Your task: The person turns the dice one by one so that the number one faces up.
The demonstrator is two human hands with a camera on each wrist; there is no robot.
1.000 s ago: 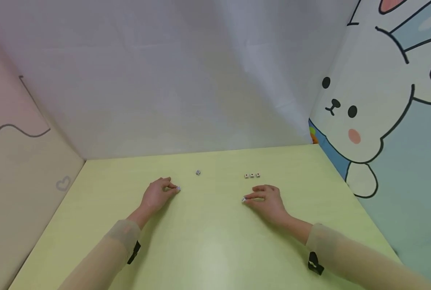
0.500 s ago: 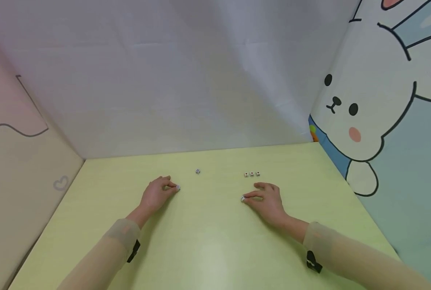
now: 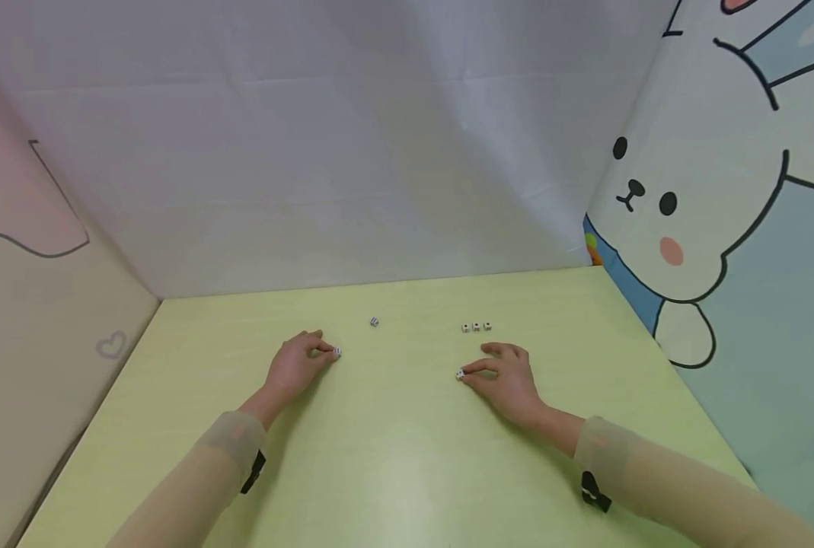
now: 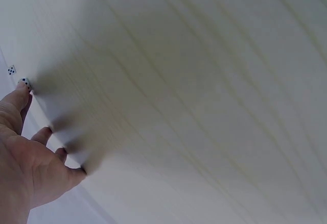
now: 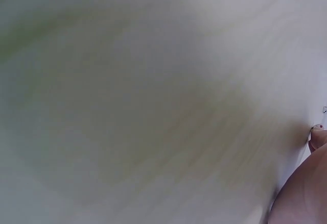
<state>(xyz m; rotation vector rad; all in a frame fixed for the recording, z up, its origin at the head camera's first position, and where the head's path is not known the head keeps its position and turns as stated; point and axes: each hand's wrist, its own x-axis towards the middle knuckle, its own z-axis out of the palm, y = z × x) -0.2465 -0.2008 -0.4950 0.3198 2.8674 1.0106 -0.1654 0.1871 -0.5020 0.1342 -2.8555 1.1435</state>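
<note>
Head: left hand (image 3: 295, 371) pinches a small white dark-pipped die (image 3: 337, 352) left of the row of three small white dice (image 3: 477, 327); right hand (image 3: 512, 384) pinches a matching white die (image 3: 459, 374) just nearer the person than that row. Left wrist alone shows the left hand's other fingers spaced apart and a five-pip face on another white die (image 4: 11, 70); right wrist crops the right hand.

Yellow table (image 3: 393, 426), greyish-white backdrop (image 3: 338, 167), rabbit-print wall (image 3: 783, 304) right.

The table (image 3: 393, 426) looks like smooth wood-grained board with a soft gloss; the dice (image 3: 476, 327) like smooth, hard plastic; the backdrop (image 3: 352, 152) like lightly creased cloth with a faint sheen; the sleeves (image 3: 667, 472) like thin, matt, partly see-through fabric
</note>
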